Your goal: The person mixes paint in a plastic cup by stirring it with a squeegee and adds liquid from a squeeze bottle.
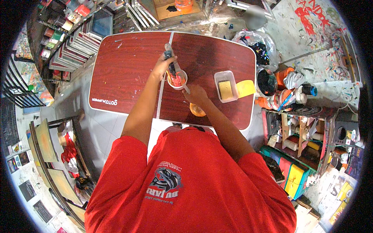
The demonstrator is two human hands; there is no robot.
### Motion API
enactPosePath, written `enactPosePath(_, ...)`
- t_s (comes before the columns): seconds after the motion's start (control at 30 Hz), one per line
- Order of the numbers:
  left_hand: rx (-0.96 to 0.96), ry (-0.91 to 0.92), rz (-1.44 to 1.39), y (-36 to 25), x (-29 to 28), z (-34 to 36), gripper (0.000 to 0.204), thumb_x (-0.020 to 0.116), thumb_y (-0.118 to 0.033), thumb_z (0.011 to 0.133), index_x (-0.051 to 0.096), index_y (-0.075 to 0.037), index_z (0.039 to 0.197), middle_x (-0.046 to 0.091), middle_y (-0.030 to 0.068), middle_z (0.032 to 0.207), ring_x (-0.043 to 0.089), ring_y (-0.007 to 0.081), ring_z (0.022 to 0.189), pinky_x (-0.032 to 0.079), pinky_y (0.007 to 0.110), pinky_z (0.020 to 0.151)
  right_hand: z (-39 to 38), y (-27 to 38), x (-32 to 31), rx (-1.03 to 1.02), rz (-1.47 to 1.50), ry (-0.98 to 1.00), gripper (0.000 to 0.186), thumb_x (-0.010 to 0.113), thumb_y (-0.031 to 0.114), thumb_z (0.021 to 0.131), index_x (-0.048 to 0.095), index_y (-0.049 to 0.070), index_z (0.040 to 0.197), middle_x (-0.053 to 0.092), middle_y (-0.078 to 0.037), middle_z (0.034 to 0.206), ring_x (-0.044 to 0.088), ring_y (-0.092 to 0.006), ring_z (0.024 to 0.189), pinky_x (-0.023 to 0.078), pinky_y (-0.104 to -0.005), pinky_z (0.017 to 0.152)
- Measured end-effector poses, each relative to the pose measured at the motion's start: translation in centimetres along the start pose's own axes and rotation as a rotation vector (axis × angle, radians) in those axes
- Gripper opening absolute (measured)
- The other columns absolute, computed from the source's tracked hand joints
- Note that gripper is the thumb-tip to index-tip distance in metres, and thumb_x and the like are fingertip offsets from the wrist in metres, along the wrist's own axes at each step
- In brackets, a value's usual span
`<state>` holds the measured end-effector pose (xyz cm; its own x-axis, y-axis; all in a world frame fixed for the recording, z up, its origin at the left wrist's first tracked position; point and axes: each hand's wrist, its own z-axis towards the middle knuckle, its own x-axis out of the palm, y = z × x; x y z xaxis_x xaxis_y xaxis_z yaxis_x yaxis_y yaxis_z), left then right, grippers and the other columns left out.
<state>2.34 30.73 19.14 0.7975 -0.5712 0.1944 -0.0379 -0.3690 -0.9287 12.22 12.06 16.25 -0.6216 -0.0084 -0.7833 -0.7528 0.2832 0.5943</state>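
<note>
Much of what the hands are doing is hard to read: the left hand [162, 66] is closing around the top of a slim grey tool or tube [171, 58] whose lower end is dipping into a white cup [178, 80], and the orange-red contents are hiding its tip. The right hand [196, 95] is resting just beside the cup's near rim with a thin pale handle [185, 87] showing at its knuckles; whether its fingers are clenching that handle or only lying on it I cannot tell. Below this hand an orange round lid or small dish [197, 111] is sitting near the table's front edge, partly covered by the wrist. The cup is standing near the middle of a dark red-brown folding table [128, 70], right at its centre seam. To the right, a clear rectangular tub [225, 86] is holding a yellow block, and a yellow sheet [246, 87] is lying against its far side. The person's red shirt is filling the lower view and blocking the floor beneath. Along the left, stacked framed canvases [79, 44] are leaning together, with small paint pots [58, 35] above them. On the right, paint-smeared buckets and containers [279, 91] are crowding a spattered floor, and a shelf [303, 139] of tubes and jars is bending toward the rim, its labels too small to make out.
</note>
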Motion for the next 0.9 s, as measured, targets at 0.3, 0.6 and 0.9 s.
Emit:
enactPosePath(0.3, 0.024, 0.093, -0.126, 1.5, -1.7, 0.2, 0.027, 0.059, -0.025, 0.085, 0.052, -0.009, 0.106, 0.056, 0.0002, 0.091, 0.051, 0.0128, 0.086, 0.04, 0.029, 0.08, -0.7, 0.9, 0.3, -0.003, 0.046, -0.105, 0.03, 0.057, 0.034, 0.079, 0.063, 0.005, 0.074, 0.061, -0.021, 0.069, 0.061, -0.0393, 0.066, 0.048, -0.0496, 0.06)
enactPosePath(0.6, 0.208, 0.238, -0.038, 2.6, -3.2, -1.3, 0.05, 0.063, -0.024, 0.083, 0.041, -0.006, 0.124, 0.051, 0.0039, 0.107, 0.046, 0.0169, 0.106, 0.036, 0.033, 0.094, -0.9, 2.4, 0.3, 0.056, 0.041, -0.063, 0.035, 0.057, 0.037, 0.079, 0.063, 0.003, 0.074, 0.061, -0.022, 0.072, 0.06, -0.0398, 0.07, 0.048, -0.0493, 0.065)
enactPosePath(0.9, 0.3, 0.193, 0.214, 2.4, -3.4, -0.6, 0.047, 0.068, -0.02, 0.079, 0.047, -0.001, 0.116, 0.055, 0.0076, 0.103, 0.053, 0.0167, 0.093, 0.043, 0.03, 0.086, -2.1, 4.3, 0.4, 0.279, 0.042, -0.065, 0.042, 0.059, 0.042, 0.077, 0.062, 0.0, 0.083, 0.061, -0.024, 0.08, 0.059, -0.0407, 0.081, 0.046, -0.0479, 0.075)
